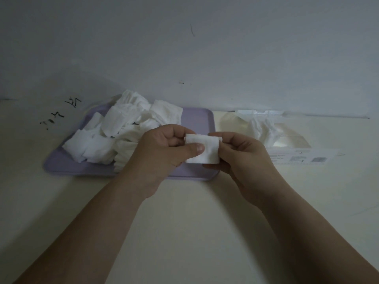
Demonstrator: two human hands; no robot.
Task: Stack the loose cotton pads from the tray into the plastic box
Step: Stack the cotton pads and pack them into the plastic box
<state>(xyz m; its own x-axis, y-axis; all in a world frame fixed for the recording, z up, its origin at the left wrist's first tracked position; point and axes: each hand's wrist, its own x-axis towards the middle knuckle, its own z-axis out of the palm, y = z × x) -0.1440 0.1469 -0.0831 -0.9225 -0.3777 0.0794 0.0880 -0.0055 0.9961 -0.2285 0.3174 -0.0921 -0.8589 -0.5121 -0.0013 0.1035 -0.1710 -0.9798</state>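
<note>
Over the right end of the lilac tray, seen from the head camera, both hands hold one square cotton pad off the surface. The left hand pinches its left edge, thumb on top and fingers curled behind. The right hand pinches the right edge between thumb and curled fingers. At ten o'clock from the hands, a heap of loose pads lies on the tray. At three o'clock from the tray, just beside it, sits the clear plastic box, a few pads inside. Black scribbles mark the pale table at nine o'clock.
</note>
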